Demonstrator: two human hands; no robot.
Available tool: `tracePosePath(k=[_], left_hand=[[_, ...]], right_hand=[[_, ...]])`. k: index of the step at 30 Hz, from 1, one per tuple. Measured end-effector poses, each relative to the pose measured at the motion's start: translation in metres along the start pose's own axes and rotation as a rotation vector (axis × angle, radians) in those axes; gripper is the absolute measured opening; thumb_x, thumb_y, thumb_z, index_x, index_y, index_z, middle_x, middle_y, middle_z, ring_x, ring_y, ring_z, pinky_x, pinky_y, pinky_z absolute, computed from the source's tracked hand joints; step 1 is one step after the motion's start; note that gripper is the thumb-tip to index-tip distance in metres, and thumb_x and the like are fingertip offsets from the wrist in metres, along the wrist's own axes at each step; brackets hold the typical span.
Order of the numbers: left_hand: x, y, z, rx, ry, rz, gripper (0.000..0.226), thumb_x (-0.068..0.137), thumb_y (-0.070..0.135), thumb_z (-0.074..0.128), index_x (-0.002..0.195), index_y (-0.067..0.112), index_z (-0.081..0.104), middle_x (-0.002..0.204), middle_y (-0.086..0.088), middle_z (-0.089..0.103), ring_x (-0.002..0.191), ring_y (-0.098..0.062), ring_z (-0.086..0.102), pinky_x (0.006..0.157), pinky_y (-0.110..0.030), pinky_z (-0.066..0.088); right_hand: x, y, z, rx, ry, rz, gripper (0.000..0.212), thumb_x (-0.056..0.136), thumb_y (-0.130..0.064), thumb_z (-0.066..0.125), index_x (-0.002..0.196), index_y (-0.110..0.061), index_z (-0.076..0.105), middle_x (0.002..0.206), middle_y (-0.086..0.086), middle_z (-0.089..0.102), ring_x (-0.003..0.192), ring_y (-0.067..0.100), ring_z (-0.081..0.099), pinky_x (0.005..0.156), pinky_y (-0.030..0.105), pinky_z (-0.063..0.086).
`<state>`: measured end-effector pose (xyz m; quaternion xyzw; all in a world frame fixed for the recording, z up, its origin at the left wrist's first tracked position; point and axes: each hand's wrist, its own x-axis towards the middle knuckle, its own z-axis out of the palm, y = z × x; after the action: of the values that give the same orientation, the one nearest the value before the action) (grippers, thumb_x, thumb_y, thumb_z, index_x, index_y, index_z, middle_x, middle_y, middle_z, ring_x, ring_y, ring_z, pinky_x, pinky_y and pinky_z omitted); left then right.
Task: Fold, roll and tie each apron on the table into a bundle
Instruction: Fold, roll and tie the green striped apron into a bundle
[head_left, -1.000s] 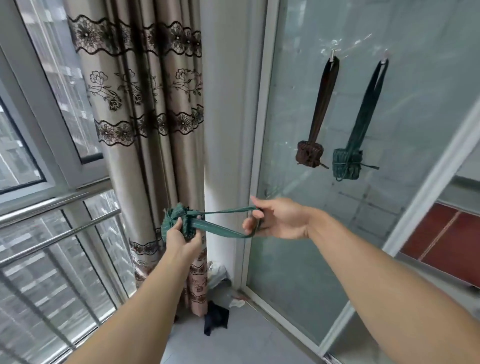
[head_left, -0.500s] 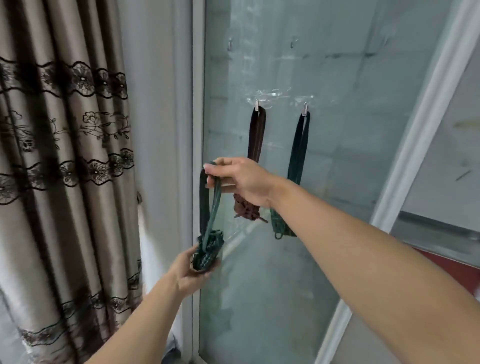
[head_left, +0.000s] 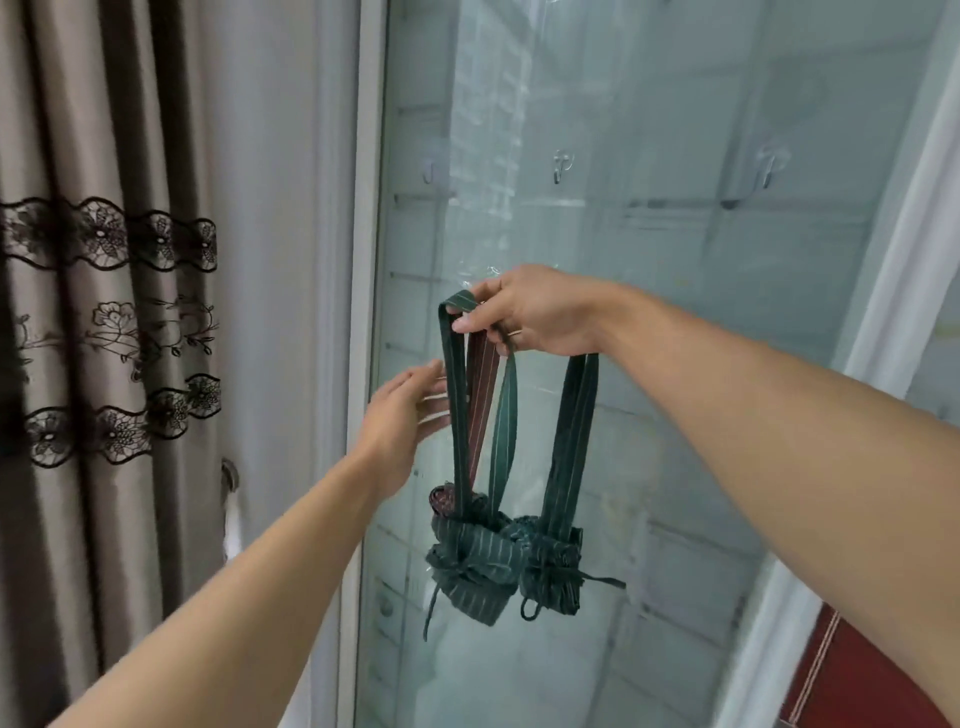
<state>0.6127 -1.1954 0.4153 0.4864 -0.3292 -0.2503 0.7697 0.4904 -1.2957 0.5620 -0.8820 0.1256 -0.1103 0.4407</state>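
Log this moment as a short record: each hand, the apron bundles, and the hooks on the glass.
right hand: pinches the loop of the nearest green apron bundle, held up at the glass
left hand: open, beside that loop, holding nothing
other bundles: green one and brown one hang alongside
upper hooks: three, bare
backdrop: glass door, curtain

A dark green apron bundle (head_left: 470, 566) with thin pale stripes is seen in front, and the same green and the same stripes are carried by its strap loop (head_left: 457, 395). A second dark green bundle (head_left: 553, 564) with fainter stripes is seen just beside it, while a reddish-brown bundle (head_left: 441, 501) and its pale-striped strap (head_left: 480, 384) are partly hidden behind. The beige curtain (head_left: 104, 364) is crossed by bands of black floral lace, and a dark red surface (head_left: 872, 670) is shown at the lower right.
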Motion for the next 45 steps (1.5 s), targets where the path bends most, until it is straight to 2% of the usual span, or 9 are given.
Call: tracePosePath(k=[4,7,10,15,18,25,34,40,45], left_hand=[[0.022,0.056,0.034,0.095,-0.187,0.087,0.041,0.102,0.039,0.053,0.112,0.001,0.066,0.081,-0.012,0.071,0.079,-0.025,0.070,0.081,-0.035,0.057],[0.036,0.081,0.048,0.170,-0.295,0.102,0.031,0.102,0.034,0.056,0.098,0.004,0.065,0.065,-0.011,0.062,0.063,-0.025,0.064,0.077,-0.038,0.058],[0.059,0.100,0.063,0.290,-0.239,0.184,0.024,0.104,0.024,0.054,0.098,0.004,0.066,0.064,-0.013,0.068,0.060,-0.026,0.068,0.074,-0.040,0.062],[0.097,0.120,0.085,0.439,-0.133,0.286,0.018,0.102,0.023,0.058,0.101,0.009,0.070,0.080,-0.010,0.077,0.072,-0.026,0.075,0.062,-0.030,0.061],[0.120,0.130,0.096,0.438,-0.057,0.351,0.005,0.092,0.021,0.073,0.092,0.016,0.072,0.081,-0.007,0.077,0.079,-0.026,0.077,0.071,-0.041,0.065],[0.151,0.151,0.107,0.488,0.038,0.491,0.017,0.071,0.034,0.087,0.071,0.023,0.074,0.072,0.000,0.076,0.076,-0.027,0.075,0.072,-0.052,0.063],[0.160,0.141,0.109,0.483,0.068,0.550,0.010,0.085,0.036,0.076,0.079,0.030,0.078,0.075,0.009,0.075,0.079,-0.021,0.073,0.075,-0.048,0.063],[0.158,0.140,0.109,0.482,0.104,0.554,0.011,0.090,0.034,0.070,0.087,0.024,0.076,0.077,0.009,0.074,0.074,-0.016,0.072,0.079,-0.045,0.062],[0.159,0.135,0.106,0.568,0.086,0.529,0.013,0.090,0.038,0.070,0.087,0.026,0.075,0.079,0.010,0.073,0.077,-0.013,0.070,0.082,-0.044,0.060]], right_hand=[[0.010,-0.025,-0.033,-0.132,0.118,0.090,0.010,0.091,-0.003,0.067,0.095,-0.010,0.062,0.078,0.002,0.054,0.065,0.012,0.045,0.058,0.023,0.041],[0.017,-0.040,-0.052,-0.241,0.200,0.113,0.011,0.089,-0.001,0.063,0.085,-0.011,0.060,0.073,0.002,0.050,0.063,0.013,0.041,0.055,0.025,0.035],[0.019,-0.055,-0.069,-0.369,0.345,0.084,0.012,0.089,-0.003,0.064,0.081,-0.010,0.058,0.068,0.002,0.050,0.063,0.016,0.042,0.056,0.028,0.034],[0.020,-0.067,-0.089,-0.603,0.516,0.054,0.013,0.085,-0.009,0.074,0.081,-0.015,0.062,0.082,0.005,0.060,0.074,0.021,0.051,0.065,0.033,0.040],[0.022,-0.071,-0.099,-0.715,0.621,0.000,0.012,0.083,-0.014,0.079,0.082,-0.017,0.068,0.078,-0.003,0.061,0.071,0.016,0.054,0.058,0.026,0.040],[0.031,-0.074,-0.126,-0.750,0.898,-0.225,0.005,0.081,-0.019,0.085,0.081,-0.020,0.080,0.073,-0.007,0.068,0.070,0.009,0.063,0.056,0.018,0.044],[0.045,-0.067,-0.128,-0.960,0.941,-0.284,0.010,0.090,-0.022,0.071,0.091,-0.026,0.080,0.089,-0.007,0.074,0.083,0.015,0.064,0.071,0.027,0.046],[0.047,-0.069,-0.127,-0.976,0.960,-0.273,0.007,0.092,-0.028,0.072,0.092,-0.028,0.079,0.082,-0.013,0.067,0.081,0.013,0.062,0.064,0.026,0.040],[0.052,-0.065,-0.125,-1.032,0.943,-0.252,0.008,0.090,-0.028,0.074,0.094,-0.030,0.081,0.086,-0.010,0.073,0.084,0.012,0.060,0.059,0.024,0.036]])
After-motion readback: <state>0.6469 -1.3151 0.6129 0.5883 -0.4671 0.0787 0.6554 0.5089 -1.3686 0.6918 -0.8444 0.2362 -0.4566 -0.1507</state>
